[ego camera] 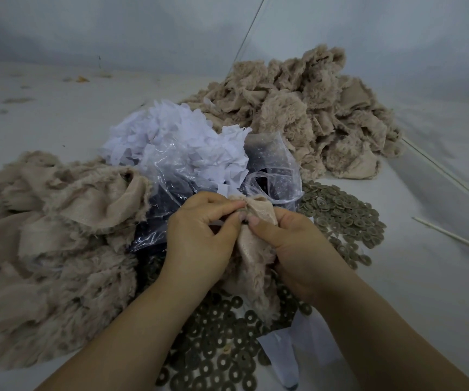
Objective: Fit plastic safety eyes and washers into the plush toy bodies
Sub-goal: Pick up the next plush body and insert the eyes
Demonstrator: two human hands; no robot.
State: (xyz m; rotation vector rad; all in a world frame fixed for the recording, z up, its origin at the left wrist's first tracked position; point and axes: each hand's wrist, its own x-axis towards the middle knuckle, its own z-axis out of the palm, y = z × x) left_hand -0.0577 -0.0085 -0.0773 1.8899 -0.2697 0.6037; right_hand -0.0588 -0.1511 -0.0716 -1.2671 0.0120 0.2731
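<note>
From the head camera we see both hands meeting over one beige plush toy body (pixel 253 241), turned so its woven backing faces up. Our left hand (pixel 199 235) pinches the fabric between thumb and curled fingers, and our right hand (pixel 292 246) grips it from the other side — thumbs almost touching at a small dark spot we cannot make out clearly. Grey-green washers (pixel 343 218) lie scattered to the right and below the wrists. A clear plastic bag (pixel 272 167) sits just behind the hands, beside a heap of white paper scraps (pixel 171 131). Plush piles lie at left (pixel 53 235) and far right (pixel 312 114) on the pale table (pixel 439 277) — two thin white sticks (pixel 453 238) rest at right.
</note>
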